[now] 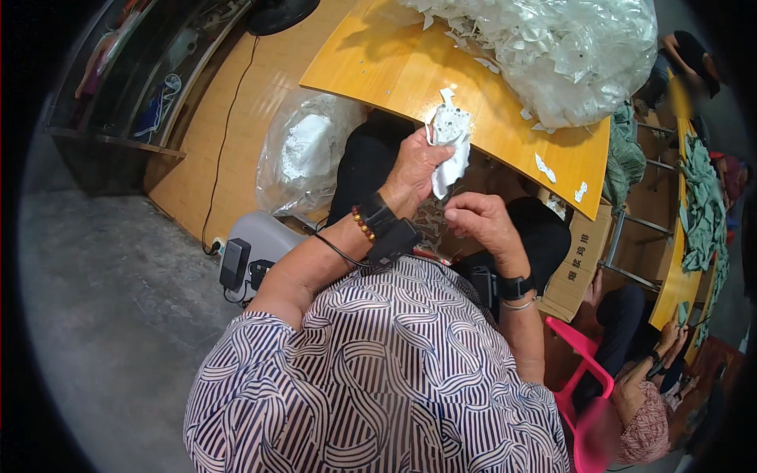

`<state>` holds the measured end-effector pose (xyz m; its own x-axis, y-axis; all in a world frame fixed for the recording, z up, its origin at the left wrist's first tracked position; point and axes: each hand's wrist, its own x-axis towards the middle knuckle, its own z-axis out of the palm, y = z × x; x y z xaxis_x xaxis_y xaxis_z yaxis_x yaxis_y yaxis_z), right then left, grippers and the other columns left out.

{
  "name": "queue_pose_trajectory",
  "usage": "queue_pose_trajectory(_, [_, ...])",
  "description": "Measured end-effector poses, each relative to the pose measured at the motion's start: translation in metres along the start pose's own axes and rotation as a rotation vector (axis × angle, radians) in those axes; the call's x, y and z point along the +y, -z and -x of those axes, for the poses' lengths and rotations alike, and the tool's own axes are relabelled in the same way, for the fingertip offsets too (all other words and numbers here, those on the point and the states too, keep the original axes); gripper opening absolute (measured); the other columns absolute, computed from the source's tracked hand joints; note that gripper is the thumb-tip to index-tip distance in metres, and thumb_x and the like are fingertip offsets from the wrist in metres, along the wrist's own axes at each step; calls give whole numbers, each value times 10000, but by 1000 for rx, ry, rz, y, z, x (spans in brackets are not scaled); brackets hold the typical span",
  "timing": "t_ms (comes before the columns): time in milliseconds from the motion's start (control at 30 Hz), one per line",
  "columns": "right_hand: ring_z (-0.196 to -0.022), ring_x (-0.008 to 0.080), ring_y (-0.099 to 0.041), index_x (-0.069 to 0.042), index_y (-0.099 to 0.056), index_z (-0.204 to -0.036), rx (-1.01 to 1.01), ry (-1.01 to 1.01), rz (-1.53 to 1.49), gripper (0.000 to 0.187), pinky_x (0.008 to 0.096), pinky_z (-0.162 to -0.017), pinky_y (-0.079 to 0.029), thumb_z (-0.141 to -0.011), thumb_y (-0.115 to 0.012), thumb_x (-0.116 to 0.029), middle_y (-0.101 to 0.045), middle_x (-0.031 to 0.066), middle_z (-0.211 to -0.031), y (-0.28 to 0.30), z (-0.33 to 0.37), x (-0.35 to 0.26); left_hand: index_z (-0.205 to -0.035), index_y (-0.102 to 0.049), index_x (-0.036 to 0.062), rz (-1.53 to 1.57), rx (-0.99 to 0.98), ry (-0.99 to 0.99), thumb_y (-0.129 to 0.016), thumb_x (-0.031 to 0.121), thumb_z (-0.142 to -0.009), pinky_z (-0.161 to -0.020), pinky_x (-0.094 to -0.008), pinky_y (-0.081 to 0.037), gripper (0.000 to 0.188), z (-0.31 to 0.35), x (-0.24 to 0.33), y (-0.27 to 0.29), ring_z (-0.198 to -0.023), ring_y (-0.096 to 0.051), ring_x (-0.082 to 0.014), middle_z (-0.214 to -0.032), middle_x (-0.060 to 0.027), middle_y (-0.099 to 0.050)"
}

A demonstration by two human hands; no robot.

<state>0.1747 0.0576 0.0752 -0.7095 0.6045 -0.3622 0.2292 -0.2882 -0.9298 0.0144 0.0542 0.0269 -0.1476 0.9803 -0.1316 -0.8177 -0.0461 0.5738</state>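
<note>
My left hand [412, 167] is closed around a few white, thin, floppy pieces [453, 126] with small dark spots or holes along them. They hang over my lap at the near edge of the table, thumb on top. Just to the right and nearer to me is my right hand [482, 223], its thumb and forefinger pinched together close below the white pieces. Whatever it may hold is too small to make out. Both wrists carry dark strapped devices; a beaded bracelet [363, 224] is on the left.
A big clear plastic bag [576, 63] of white pieces sits on the yellow table [371, 59]. Loose white scraps [545, 168] lie near its right edge. Another bag [303, 150] stands left of my legs, a cardboard box [579, 252] right. Co-workers sit at a table with green cloth [702, 209].
</note>
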Motion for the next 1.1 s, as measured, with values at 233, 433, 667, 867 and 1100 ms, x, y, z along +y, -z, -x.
queue_pose_trajectory(233, [-593,152,-529,-24,-609,-811,451,640,569,104,249,-550,-420,-710,-630,-30,-529,58,-663,11,-4,-43,-1129,-471,-31,-226,-160,184,-575,-31,-750,-804,-261,-463,393,16,23,-13,-898,-573,-154,-1024,-84,-573])
queue_pose_trajectory(433, [-559,193,-511,-19,-598,-779,437,679,916,154,279,-504,-399,-711,-661,-142,-491,81,-632,0,-6,-42,-1219,-401,-19,-593,-270,75,-636,-9,-708,-799,-242,-432,563,27,22,-27,-903,-524,-119,-1023,-60,-532])
queue_pose_trajectory(667, [-544,155,-511,-12,-605,-766,476,567,777,132,259,-495,-394,-727,-642,-132,-507,63,-616,2,-10,-22,-1242,-379,-13,-1079,-371,-137,-610,-31,-682,-777,-235,-439,606,34,21,-28,-923,-514,-110,-1040,-57,-516])
queue_pose_trajectory(867, [-635,81,-523,12,-598,-754,516,382,246,85,223,-581,-430,-743,-608,-72,-588,38,-693,8,-12,-6,-1204,-398,-3,-468,-223,173,-587,-41,-743,-758,-213,-446,500,36,14,-22,-896,-528,-93,-1042,-56,-521])
queue_pose_trajectory(1100, [-618,83,-511,13,-584,-763,632,437,214,90,226,-572,-428,-750,-606,-73,-572,40,-666,6,-20,0,-1034,-526,-12,-476,-218,91,-585,-13,-777,-718,-186,-441,264,33,13,-10,-811,-531,-61,-925,-22,-564])
